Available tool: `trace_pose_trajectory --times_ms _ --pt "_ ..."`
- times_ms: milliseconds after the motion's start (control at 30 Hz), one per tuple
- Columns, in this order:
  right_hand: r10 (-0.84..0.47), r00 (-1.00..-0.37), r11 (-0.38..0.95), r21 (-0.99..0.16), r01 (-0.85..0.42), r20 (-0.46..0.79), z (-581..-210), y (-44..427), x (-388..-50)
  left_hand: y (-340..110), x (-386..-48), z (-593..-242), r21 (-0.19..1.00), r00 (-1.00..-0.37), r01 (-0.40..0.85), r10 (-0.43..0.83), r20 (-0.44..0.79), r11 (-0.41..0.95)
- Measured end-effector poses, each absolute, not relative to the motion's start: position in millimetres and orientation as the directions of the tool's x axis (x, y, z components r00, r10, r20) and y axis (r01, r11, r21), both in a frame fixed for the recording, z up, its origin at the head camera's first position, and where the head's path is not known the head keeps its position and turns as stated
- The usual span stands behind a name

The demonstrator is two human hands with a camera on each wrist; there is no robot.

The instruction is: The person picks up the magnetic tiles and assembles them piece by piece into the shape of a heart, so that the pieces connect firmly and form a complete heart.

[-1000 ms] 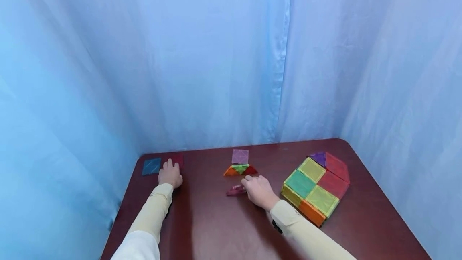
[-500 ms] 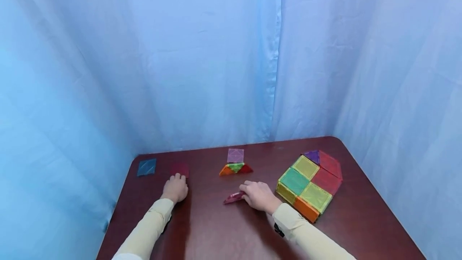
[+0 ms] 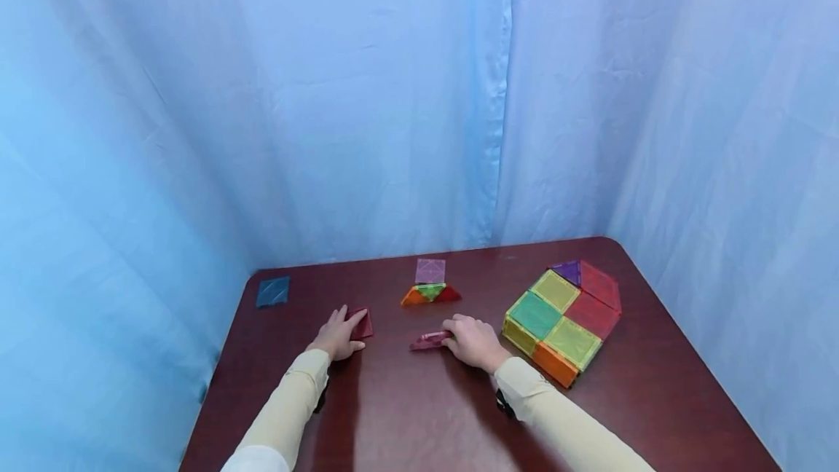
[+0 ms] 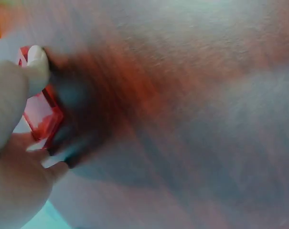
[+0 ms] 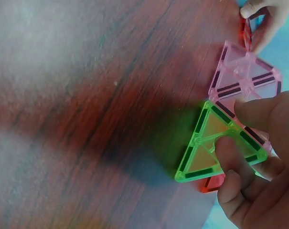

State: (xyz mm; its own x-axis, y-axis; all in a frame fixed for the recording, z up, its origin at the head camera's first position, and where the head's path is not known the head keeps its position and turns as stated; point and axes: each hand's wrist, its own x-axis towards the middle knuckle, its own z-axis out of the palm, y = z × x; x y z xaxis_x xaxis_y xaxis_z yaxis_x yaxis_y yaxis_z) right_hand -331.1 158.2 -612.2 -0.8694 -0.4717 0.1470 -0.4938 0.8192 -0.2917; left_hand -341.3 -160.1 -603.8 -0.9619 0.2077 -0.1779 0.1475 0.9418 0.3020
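Observation:
My left hand [image 3: 336, 335] grips a red square magnetic tile [image 3: 363, 323], left of the table's middle. In the left wrist view, thumb and fingers lie at opposite edges of the red tile, which is slightly tilted. My right hand [image 3: 473, 342] pinches a small joined piece of triangular magnetic tiles just above or on the table; which, I cannot tell. The right wrist view shows its green triangle [image 5: 208, 126], pink triangles [image 5: 244, 71] and a bit of red tile [image 5: 212, 183]. Fingers hide part of this piece.
Behind the hands stands a small tile build with a purple square [image 3: 430, 271] and orange, green and red triangles. A large multicoloured tile block [image 3: 537, 314] is at right. A blue square tile [image 3: 272, 291] lies far left. Curtains [image 3: 367, 130] border the table [image 3: 406, 414].
My left hand has drawn the red square tile rightward and nearer, away from the blue tile. The right hand keeps its hold on the triangle piece and has barely moved.

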Motion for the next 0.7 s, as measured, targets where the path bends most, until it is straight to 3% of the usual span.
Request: trace_pose_trajectory --times_ms 100,233,333,433,567,700 --pt "-0.473 -0.869 0.815 -0.301 -0.494 0.145 -612.5 161.8 -331.2 -154.7 -349.1 -600.4 0.254 -0.949 0.144 0.206 -0.239 0.956" --pt "-0.482 -0.864 0.808 -0.308 -0.503 0.148 -614.1 162.8 -330.8 -150.5 -353.7 -591.8 0.132 -0.943 0.216 0.242 -0.229 0.967" --pt "-0.481 -0.866 0.802 -0.330 -0.498 0.137 -615.8 164.1 -330.9 -147.2 -354.5 -587.0 0.106 -0.942 0.239 0.257 -0.214 0.965" --pt "-0.474 -0.872 0.805 -0.343 -0.484 0.120 -617.9 165.1 -332.8 -142.2 -353.7 -585.0 0.193 -0.939 0.221 0.262 -0.223 0.956" --pt "-0.471 -0.876 0.806 -0.352 -0.476 0.107 -619.4 166.6 -333.0 -131.7 -351.3 -585.9 0.425 -0.933 0.175 0.288 -0.217 0.888" --pt "-0.479 -0.871 0.799 -0.355 -0.485 0.113 -618.2 166.1 -331.6 -120.9 -350.7 -587.7 0.562 -0.918 0.195 0.351 -0.184 0.804"
